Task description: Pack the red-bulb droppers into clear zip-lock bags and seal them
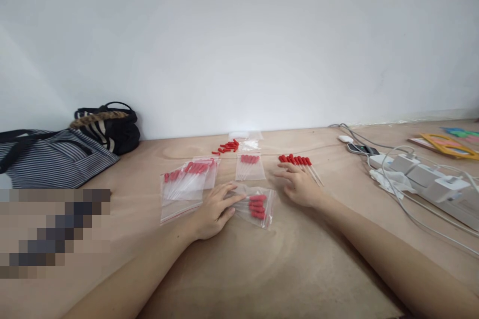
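My left hand (217, 209) rests with fingers spread on the left end of a clear zip bag (270, 209) that holds several droppers with red bulbs (257, 205). My right hand (297, 184) lies palm down, fingers apart, over the left part of a row of loose red-bulbed droppers (305, 161). Between and beyond the hands is another bag of droppers (250, 168). Left of my left hand, several filled bags (183, 182) overlap one another. Loose red bulbs (228, 147) lie in a small pile farther back, beside a heap of clear tubes (250, 145).
A striped bag (63, 159) and a black bag (125, 132) sit at the left by the wall. On the right are a power strip with white chargers (422, 174), cables, a crumpled tissue (391, 182), a small black device (362, 149) and yellow-framed items (449, 145).
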`<state>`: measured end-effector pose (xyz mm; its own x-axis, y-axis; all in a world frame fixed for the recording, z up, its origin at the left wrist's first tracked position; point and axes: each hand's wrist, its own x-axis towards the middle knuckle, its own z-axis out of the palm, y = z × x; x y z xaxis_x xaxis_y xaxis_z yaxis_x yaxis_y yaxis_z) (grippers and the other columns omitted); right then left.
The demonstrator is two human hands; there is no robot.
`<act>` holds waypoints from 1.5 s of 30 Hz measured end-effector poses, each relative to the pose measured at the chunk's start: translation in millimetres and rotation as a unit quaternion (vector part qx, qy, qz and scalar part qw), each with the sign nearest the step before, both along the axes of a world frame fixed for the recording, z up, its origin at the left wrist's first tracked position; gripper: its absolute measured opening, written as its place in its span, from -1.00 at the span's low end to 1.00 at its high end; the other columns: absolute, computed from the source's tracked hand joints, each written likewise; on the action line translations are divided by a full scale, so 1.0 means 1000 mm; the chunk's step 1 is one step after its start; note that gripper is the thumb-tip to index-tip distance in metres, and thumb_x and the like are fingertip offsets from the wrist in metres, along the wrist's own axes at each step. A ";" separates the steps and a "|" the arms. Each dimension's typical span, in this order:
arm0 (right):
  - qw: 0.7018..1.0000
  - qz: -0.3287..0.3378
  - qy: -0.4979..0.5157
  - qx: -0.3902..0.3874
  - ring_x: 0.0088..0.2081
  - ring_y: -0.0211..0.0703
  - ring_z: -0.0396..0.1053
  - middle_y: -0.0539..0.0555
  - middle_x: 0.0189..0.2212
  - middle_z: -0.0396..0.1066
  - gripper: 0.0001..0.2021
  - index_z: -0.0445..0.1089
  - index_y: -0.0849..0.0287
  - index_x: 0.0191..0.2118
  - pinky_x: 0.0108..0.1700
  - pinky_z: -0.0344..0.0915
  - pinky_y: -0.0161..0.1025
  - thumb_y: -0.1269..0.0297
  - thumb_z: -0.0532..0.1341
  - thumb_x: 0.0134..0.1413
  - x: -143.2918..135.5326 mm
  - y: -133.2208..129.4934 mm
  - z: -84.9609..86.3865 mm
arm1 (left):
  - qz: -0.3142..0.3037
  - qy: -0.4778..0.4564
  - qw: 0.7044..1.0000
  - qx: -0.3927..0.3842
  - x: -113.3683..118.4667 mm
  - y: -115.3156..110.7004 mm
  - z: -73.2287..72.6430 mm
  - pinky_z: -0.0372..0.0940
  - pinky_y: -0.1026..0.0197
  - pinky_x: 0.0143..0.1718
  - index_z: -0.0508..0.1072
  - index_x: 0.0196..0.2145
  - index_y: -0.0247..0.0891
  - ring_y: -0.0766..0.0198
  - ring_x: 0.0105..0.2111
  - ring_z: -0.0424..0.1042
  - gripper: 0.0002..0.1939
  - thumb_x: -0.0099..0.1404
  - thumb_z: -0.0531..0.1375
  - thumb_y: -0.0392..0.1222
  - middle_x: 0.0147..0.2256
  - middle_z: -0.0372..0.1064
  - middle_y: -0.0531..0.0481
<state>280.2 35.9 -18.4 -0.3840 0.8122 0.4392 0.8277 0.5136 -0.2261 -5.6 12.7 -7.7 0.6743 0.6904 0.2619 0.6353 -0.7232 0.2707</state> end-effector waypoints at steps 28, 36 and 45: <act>0.966 0.243 0.043 -0.084 -0.35 -0.26 0.20 -0.01 -0.47 0.26 -0.93 0.37 0.17 -0.42 -0.22 0.01 -0.22 0.40 0.17 -0.12 -0.038 -0.036 0.010 | 0.033 -0.069 0.997 0.006 0.003 0.002 -0.010 0.25 0.09 -0.01 0.39 -0.09 -0.23 0.16 -0.04 0.32 -0.70 0.27 -0.01 -0.26 -0.01 0.28 -0.11; 0.961 0.247 0.063 -0.110 -0.36 -0.25 0.21 -0.03 -0.50 0.26 -0.87 0.37 0.17 -0.55 -0.16 0.03 -0.15 0.26 0.21 -0.10 -0.031 -0.029 0.010 | 0.027 -0.071 0.997 0.020 -0.001 0.012 -0.013 0.24 0.10 0.00 0.37 -0.07 -0.25 0.17 -0.04 0.31 -0.69 0.26 -0.01 -0.29 -0.01 0.27 -0.13; 0.953 0.226 0.150 -0.134 -0.26 -0.17 0.26 0.08 -0.30 0.32 -0.78 0.39 0.15 -0.25 -0.19 0.15 -0.21 0.32 0.20 -0.13 -0.022 -0.022 0.008 | 0.039 -0.148 0.983 0.105 0.008 -0.005 -0.010 0.27 0.09 -0.08 0.39 -0.18 -0.21 0.18 -0.13 0.33 -0.79 0.23 0.07 -0.23 -0.16 0.31 -0.10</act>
<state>258.6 14.0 -10.6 -0.6106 0.6927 0.3839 0.4139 0.6924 -0.5910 2.6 7.8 -17.9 0.4946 0.6464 0.5810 0.6073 -0.7352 0.3010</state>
